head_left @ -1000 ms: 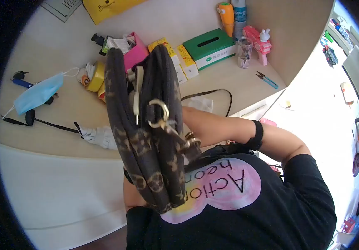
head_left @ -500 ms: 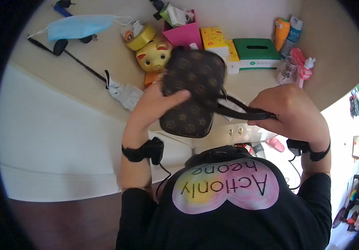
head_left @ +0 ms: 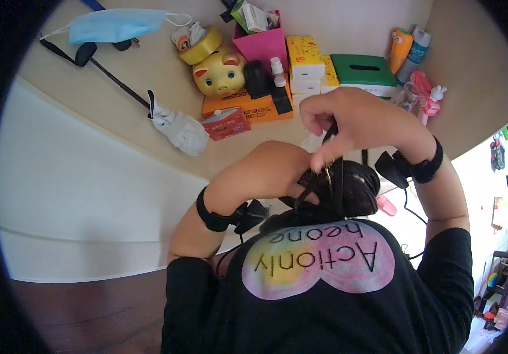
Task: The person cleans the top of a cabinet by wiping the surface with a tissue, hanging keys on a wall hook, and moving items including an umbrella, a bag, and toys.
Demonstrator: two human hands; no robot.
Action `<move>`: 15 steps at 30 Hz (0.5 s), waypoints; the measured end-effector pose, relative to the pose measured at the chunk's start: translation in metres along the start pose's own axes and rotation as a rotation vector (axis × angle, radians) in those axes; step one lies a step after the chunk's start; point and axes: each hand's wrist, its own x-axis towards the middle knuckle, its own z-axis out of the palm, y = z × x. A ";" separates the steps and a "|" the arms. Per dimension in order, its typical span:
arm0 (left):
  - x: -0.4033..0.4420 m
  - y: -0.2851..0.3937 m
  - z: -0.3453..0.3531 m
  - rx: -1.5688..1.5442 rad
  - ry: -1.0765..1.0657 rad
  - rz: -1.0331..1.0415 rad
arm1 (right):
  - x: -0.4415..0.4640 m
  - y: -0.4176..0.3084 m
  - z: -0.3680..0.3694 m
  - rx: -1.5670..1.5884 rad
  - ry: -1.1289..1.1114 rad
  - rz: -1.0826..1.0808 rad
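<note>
A dark brown handbag is held close to my chest, its top turned up. My left hand grips the bag's left side, with the thumb in view and the other fingers mostly hidden. Above the bag, my right hand has its fingers curled around the dark strap, thumb beside the gold-coloured metal fitting. Whether the bag's mouth is open cannot be seen.
Along the shelf are a gold piggy bank, an orange box, a red packet, a pink bin, and a green tissue box. A folded white umbrella and a blue mask lie left.
The handbag has come down from over the shelf to my chest and turned. My left hand moved down and right; my right hand moved left, over the bag. The orange box is now uncovered.
</note>
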 end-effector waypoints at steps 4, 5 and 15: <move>0.001 0.001 0.003 -0.042 0.015 0.013 | 0.004 0.053 0.026 0.180 0.098 0.105; -0.001 -0.005 0.005 -0.113 0.135 0.017 | 0.001 0.066 0.035 0.196 0.179 0.119; -0.003 -0.047 0.008 -0.824 0.742 -0.277 | -0.054 0.055 0.062 -0.286 0.357 0.204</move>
